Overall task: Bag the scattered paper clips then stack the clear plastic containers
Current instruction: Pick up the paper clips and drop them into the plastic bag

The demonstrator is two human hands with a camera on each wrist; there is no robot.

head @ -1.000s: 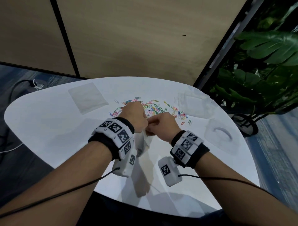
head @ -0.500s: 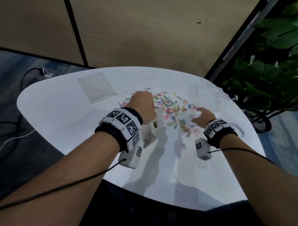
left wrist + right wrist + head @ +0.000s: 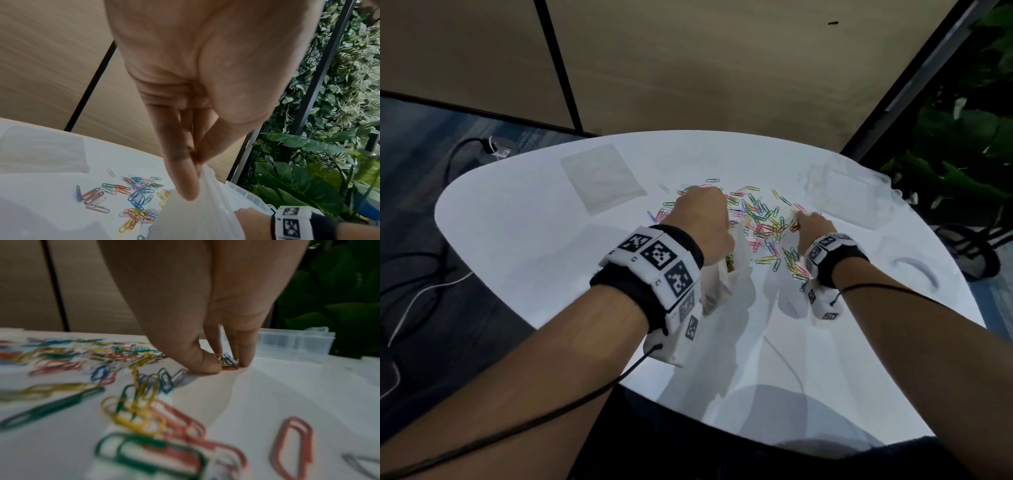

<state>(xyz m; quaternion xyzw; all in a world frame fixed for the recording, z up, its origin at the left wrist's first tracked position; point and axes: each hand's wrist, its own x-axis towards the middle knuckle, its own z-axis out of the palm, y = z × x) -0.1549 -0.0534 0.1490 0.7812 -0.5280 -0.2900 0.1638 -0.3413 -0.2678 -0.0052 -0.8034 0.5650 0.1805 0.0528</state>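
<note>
The left hand point(image 3: 703, 222) is held above the white table point(image 3: 524, 246), its thumb and fingers point(image 3: 185, 186) pressed together on the top edge of a small clear bag point(image 3: 726, 274), which hangs open below the hand; a few clips show inside it in the head view. At about 3 o'clock from that hand, the right hand point(image 3: 815, 226) is down on the table with its thumb and fingers point(image 3: 207, 363) closing on a small bunch of paper clips point(image 3: 227, 361), tips touching the surface. The rest of the coloured paper clips point(image 3: 760, 219) lie scattered between the two hands and out toward 12 o'clock from them. A stack of flat clear bags point(image 3: 602, 178) lies at about 10 o'clock from the left hand, well apart from the pile. A clear plastic container point(image 3: 849, 195) stands at about 1 o'clock from the right hand, just beside the far edge of the clips. Another clear plastic piece point(image 3: 914, 270) lies near the table's edge at 3 o'clock from the right hand; its shape is hard to make out. Green plants point(image 3: 962, 164) stand beyond the table at 2 o'clock.
</note>
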